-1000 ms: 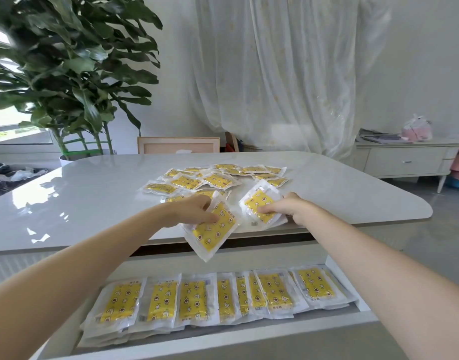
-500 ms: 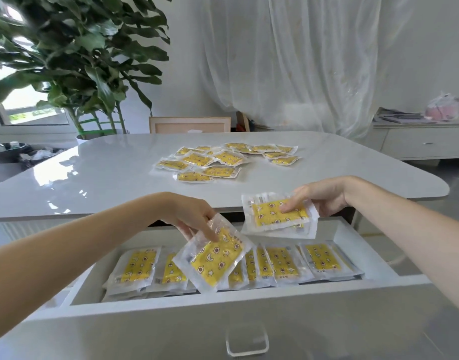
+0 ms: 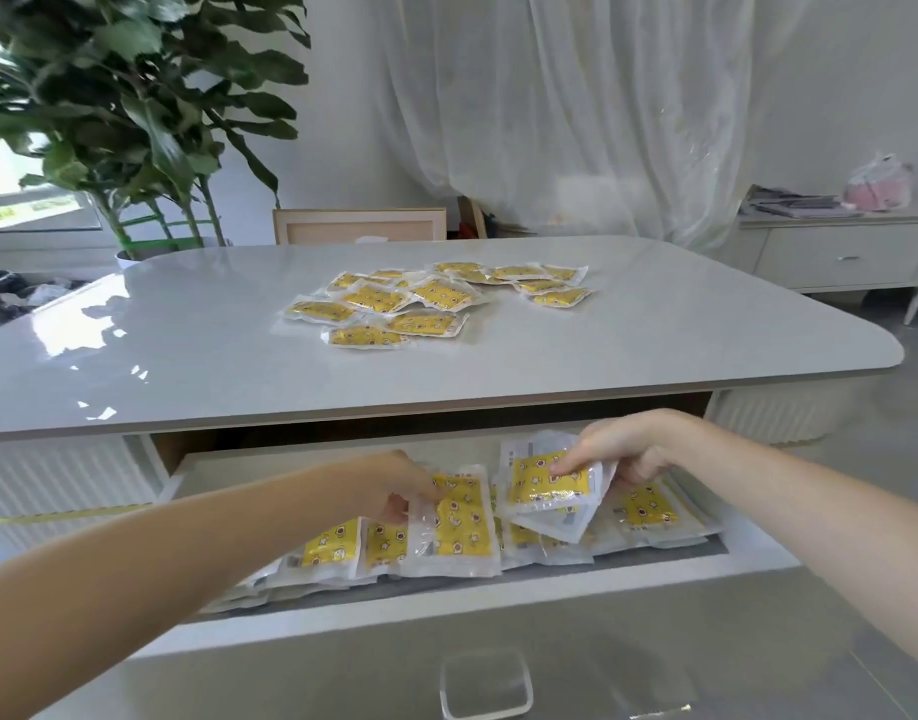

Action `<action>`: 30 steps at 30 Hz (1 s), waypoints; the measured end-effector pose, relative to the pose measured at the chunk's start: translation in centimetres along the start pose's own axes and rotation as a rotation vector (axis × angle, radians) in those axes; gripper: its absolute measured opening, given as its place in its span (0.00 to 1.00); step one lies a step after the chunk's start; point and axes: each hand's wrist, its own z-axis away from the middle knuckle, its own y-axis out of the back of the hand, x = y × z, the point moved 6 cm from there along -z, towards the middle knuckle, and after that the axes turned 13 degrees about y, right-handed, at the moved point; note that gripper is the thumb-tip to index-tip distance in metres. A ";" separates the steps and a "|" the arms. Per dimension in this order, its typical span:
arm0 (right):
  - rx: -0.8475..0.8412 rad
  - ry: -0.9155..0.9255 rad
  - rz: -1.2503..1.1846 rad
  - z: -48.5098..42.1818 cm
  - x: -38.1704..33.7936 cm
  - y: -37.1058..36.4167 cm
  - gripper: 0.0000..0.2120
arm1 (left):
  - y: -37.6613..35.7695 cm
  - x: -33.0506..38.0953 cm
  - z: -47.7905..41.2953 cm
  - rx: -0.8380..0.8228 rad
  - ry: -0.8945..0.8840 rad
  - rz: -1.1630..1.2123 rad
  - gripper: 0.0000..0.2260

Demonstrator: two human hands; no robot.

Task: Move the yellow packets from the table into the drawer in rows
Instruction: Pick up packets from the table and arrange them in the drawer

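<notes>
Both hands are inside the open white drawer under the table. My left hand pinches the top of a yellow packet that lies over the row of packets in the drawer. My right hand grips another yellow packet, held tilted just above the row's right part. Several more yellow packets lie scattered in a loose pile on the grey table top. The row's middle is hidden under the two held packets.
A clear square handle sits on the drawer front. Behind the table stand a large leafy plant, a wooden frame and a white curtain. A low white sideboard with a pink bag stands at the right.
Both hands carried their packets from the table's front edge down into the drawer. The left packet now lies on the row; the right one hangs just above it.
</notes>
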 end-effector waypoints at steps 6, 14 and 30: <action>0.003 -0.051 0.009 0.0 1.2 1.8 0.10 | -1.8 1.1 -1.7 0.113 -0.033 0.128 0.24; 0.039 -0.065 -0.086 0.8 3.2 2.9 0.07 | -2.3 1.2 -2.2 0.330 -0.026 -0.130 0.29; 0.031 0.198 -0.431 1.0 1.0 -0.9 0.10 | -5.3 3.7 0.1 -0.089 -0.177 0.310 0.15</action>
